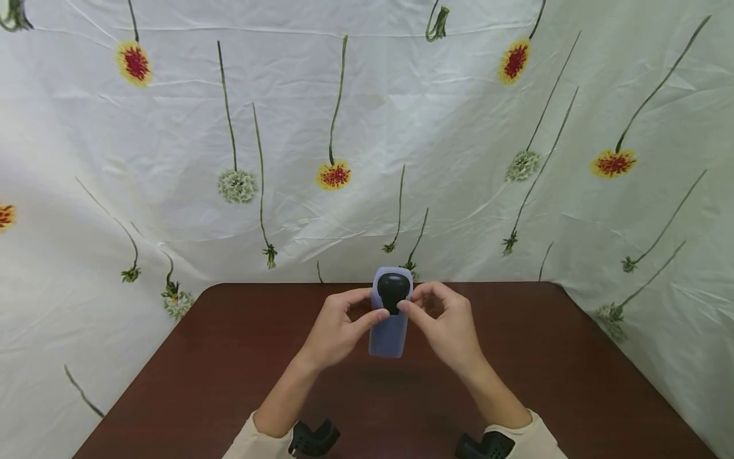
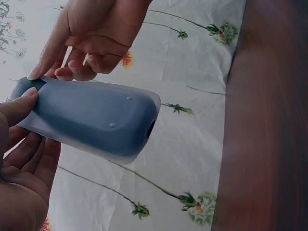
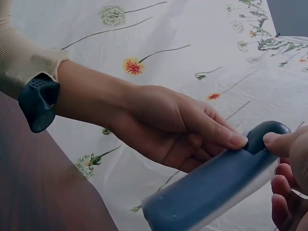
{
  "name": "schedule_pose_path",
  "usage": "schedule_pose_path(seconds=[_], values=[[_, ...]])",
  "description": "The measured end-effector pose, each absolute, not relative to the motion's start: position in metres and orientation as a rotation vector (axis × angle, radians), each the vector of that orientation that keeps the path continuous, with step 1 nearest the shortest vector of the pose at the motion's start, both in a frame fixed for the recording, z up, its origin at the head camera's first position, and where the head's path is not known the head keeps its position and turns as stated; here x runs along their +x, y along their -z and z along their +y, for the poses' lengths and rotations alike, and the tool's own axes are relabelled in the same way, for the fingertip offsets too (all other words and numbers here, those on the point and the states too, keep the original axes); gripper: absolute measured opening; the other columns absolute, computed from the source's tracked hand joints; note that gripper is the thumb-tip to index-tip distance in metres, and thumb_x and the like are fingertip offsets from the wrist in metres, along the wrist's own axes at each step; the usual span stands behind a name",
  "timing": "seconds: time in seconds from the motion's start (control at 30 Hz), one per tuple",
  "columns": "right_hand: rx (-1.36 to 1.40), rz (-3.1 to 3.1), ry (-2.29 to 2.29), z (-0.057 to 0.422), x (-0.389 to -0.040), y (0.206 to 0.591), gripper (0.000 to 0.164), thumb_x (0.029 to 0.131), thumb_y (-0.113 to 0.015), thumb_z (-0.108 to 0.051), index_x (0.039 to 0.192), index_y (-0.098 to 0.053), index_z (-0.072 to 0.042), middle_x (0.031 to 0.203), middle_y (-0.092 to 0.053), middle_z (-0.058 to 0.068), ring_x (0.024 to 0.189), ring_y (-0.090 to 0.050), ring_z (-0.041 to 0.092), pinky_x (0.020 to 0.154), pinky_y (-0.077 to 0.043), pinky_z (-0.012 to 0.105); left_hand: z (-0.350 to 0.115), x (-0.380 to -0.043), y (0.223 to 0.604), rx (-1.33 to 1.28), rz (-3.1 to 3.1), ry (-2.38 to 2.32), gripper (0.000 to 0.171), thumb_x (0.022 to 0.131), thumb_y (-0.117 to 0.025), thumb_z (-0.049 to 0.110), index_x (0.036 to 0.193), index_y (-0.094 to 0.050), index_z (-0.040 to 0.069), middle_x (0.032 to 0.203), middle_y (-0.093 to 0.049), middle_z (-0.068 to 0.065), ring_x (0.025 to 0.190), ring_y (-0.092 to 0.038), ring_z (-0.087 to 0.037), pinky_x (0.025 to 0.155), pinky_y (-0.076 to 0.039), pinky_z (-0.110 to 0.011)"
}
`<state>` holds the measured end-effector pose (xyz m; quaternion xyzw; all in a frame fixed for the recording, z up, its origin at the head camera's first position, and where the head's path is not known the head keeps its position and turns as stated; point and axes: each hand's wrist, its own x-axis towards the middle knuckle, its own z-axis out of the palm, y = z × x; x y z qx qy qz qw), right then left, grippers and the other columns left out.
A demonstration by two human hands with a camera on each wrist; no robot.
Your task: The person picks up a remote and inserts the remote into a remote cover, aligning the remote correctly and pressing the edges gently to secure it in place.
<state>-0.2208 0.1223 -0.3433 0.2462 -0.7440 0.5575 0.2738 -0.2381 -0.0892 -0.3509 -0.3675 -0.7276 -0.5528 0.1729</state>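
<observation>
Both hands hold a blue oblong case [image 1: 387, 338] with rounded corners upright above the table, near its far edge. A black rounded piece [image 1: 393, 287], wide at the top and narrower below, sits in the case's upper part. My left hand [image 1: 338, 325] pinches the left side, thumb on the front by the black piece's lower end, fingers at the edge and behind. My right hand [image 1: 450, 325] grips the right side the same way, its thumb close to the other. In the left wrist view, the case's lower end [image 2: 120, 120] shows small raised dots and a dark opening.
Beneath the hands lies a dark reddish-brown table [image 1: 229, 370]. A white cloth [image 1: 459, 127] printed with flowers hangs behind it and at both sides. Each wrist carries a black camera mount, such as the left one [image 1: 314, 438], by a cream sleeve [image 1: 258, 440].
</observation>
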Motion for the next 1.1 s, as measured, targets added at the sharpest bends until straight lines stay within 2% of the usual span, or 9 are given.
schedule_pose_path(seconds=[0.1,0.27,0.37,0.63,0.8,1.0,1.1], values=[[0.672,-1.991,-1.530,0.125,-0.224,0.344,0.021,0.086,-0.085,-0.006,0.098,-0.068,-0.008,0.084,-0.063,0.002,0.071,-0.062,0.019,0.059,-0.051,0.030,-0.089,-0.239,0.350,-1.057,-2.058,1.606,0.023,0.095,-0.076,0.006,0.118,-0.075,0.003,0.103,-0.074,-0.003,0.095,-0.070,-0.021,0.079,-0.060,-0.035],[0.711,-2.027,-1.662,0.127,-0.225,0.343,0.035,0.087,-0.084,-0.005,0.119,-0.068,-0.003,0.098,-0.067,0.009,0.088,-0.066,0.024,0.075,-0.057,0.031,-0.090,-0.236,0.348,-1.065,-2.020,1.643,0.025,0.094,-0.076,0.003,0.119,-0.075,0.002,0.103,-0.074,-0.004,0.095,-0.070,-0.022,0.079,-0.060,-0.035],[0.777,-2.086,-1.753,0.128,-0.226,0.345,0.038,0.089,-0.082,-0.004,0.124,-0.069,-0.003,0.105,-0.069,0.010,0.093,-0.069,0.025,0.081,-0.058,0.034,-0.090,-0.236,0.347,-1.072,-2.008,1.659,0.025,0.093,-0.076,0.002,0.119,-0.075,0.002,0.104,-0.074,-0.004,0.095,-0.070,-0.022,0.080,-0.060,-0.036],[0.948,-2.050,-1.711,0.125,-0.227,0.346,0.030,0.090,-0.079,0.000,0.119,-0.072,-0.004,0.111,-0.072,0.006,0.098,-0.069,0.024,0.080,-0.058,0.035,-0.094,-0.236,0.345,-1.057,-2.041,1.658,0.026,0.091,-0.081,0.006,0.116,-0.075,0.007,0.107,-0.072,-0.003,0.098,-0.070,-0.022,0.084,-0.059,-0.038],[0.939,-2.048,-1.682,0.124,-0.226,0.346,0.028,0.090,-0.079,0.000,0.117,-0.072,-0.004,0.106,-0.072,0.006,0.093,-0.071,0.024,0.078,-0.059,0.036,-0.103,-0.235,0.340,-0.969,-1.933,1.694,0.030,0.090,-0.079,-0.001,0.119,-0.072,0.005,0.103,-0.067,-0.007,0.094,-0.067,-0.023,0.081,-0.058,-0.034],[0.931,-2.046,-1.703,0.121,-0.227,0.349,0.028,0.089,-0.080,0.001,0.116,-0.072,-0.004,0.104,-0.073,0.006,0.091,-0.073,0.025,0.080,-0.060,0.039,-0.108,-0.233,0.333,-0.914,-1.770,1.688,0.017,0.094,-0.073,-0.004,0.109,-0.076,0.002,0.100,-0.067,-0.012,0.092,-0.065,-0.023,0.078,-0.057,-0.030],[0.934,-2.043,-1.702,0.118,-0.227,0.351,0.028,0.088,-0.080,0.001,0.115,-0.073,-0.004,0.103,-0.073,0.006,0.091,-0.073,0.025,0.079,-0.060,0.038,-0.107,-0.231,0.331,-0.951,-1.796,1.666,0.016,0.095,-0.072,-0.004,0.108,-0.077,0.002,0.101,-0.068,-0.010,0.093,-0.065,-0.023,0.078,-0.057,-0.031]])
